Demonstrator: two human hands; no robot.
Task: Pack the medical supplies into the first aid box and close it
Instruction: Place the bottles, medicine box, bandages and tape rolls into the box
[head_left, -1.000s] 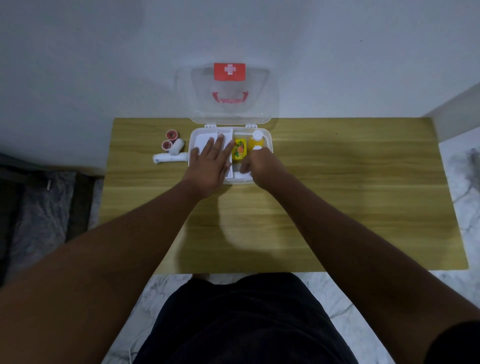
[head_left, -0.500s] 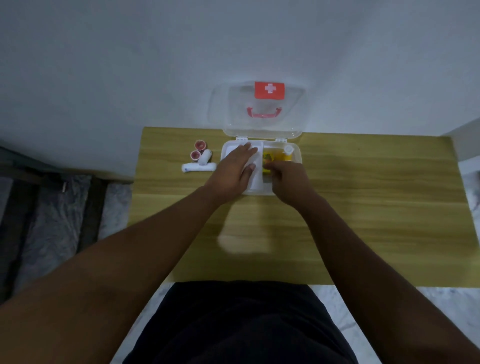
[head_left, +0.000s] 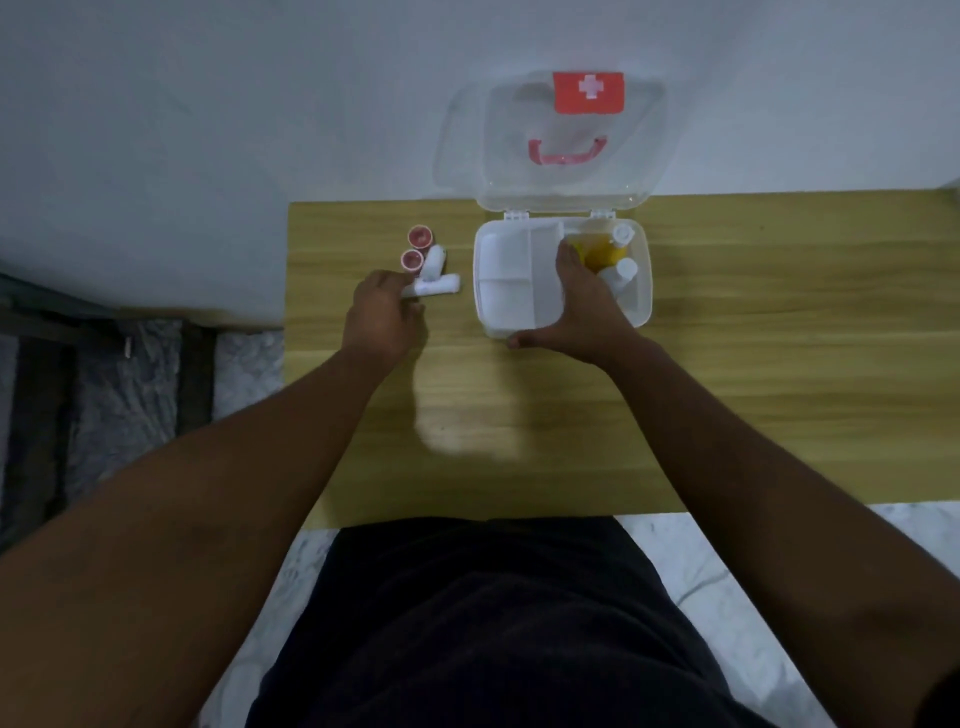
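Standing at the counter's far edge, first aid box, lid upright, yellow bottles in its right compartment. Right hand lies spread flat over the box. Left hand, grip pinching a white roll beside two pink-capped rolls.

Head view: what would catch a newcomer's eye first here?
The open first aid box at the table's far edge, its clear lid with a red cross label standing against the wall. The right hand rests in the box beside yellow bottles, while the left hand touches a white roll lying left of it.
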